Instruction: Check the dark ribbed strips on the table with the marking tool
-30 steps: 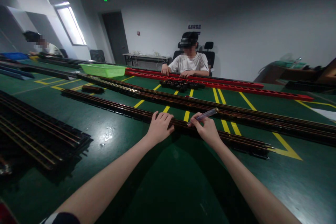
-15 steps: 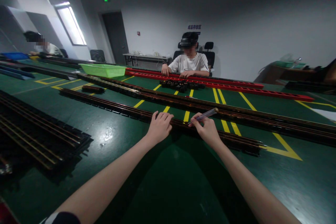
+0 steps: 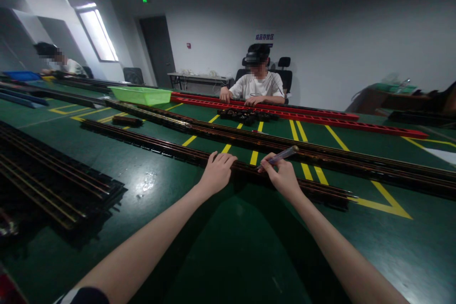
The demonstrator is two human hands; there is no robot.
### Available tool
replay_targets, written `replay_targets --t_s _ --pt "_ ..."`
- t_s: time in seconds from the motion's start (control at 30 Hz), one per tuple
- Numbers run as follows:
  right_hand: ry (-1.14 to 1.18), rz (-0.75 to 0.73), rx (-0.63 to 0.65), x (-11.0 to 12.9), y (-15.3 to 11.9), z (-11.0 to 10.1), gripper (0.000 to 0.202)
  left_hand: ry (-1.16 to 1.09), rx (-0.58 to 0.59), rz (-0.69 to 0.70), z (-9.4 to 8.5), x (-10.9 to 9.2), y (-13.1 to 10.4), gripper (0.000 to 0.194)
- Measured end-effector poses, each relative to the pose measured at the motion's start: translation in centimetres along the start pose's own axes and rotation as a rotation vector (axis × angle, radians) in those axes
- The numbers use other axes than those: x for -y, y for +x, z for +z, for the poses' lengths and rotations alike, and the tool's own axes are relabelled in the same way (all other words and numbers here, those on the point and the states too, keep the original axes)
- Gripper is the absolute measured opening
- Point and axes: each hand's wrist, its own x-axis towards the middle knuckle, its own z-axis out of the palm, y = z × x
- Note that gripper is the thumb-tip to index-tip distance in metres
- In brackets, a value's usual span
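Glossy tabletop (image 3: 231,237) under slender, perhaps-metallic strip (image 3: 245,168)

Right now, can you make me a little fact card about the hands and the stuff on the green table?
Left hand: on the long dark strip
Right hand: holding a pen-like tool, tip pointing down at the strip
Table: green, with yellow lines
Basket: light green, past the strip, toward the left
Red rails: across the table, in front of a seated person
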Motion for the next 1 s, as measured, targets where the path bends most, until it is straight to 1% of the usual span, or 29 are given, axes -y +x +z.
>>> replay_targets --t_s 0.13,0.3,0.63,1.0 --pt "-0.001 0.002 0.027 -0.07 -0.07 0.06 0.019 -0.035 0.021 0.006 0.04 0.23 0.03 0.042" --pt "-0.009 0.001 0.035 -0.06 -0.12 0.07 0.020 -0.037 0.018 0.005 0.03 0.29 0.06 0.040" --pt "0.012 0.018 0.049 0.10 -0.16 0.11 0.017 -0.071 0.009 0.004 0.01 0.36 0.05 0.038" --pt "-0.024 -0.008 0.031 0.17 -0.15 0.06 0.016 -0.028 0.007 0.012 0.16 0.13 0.04 0.042"
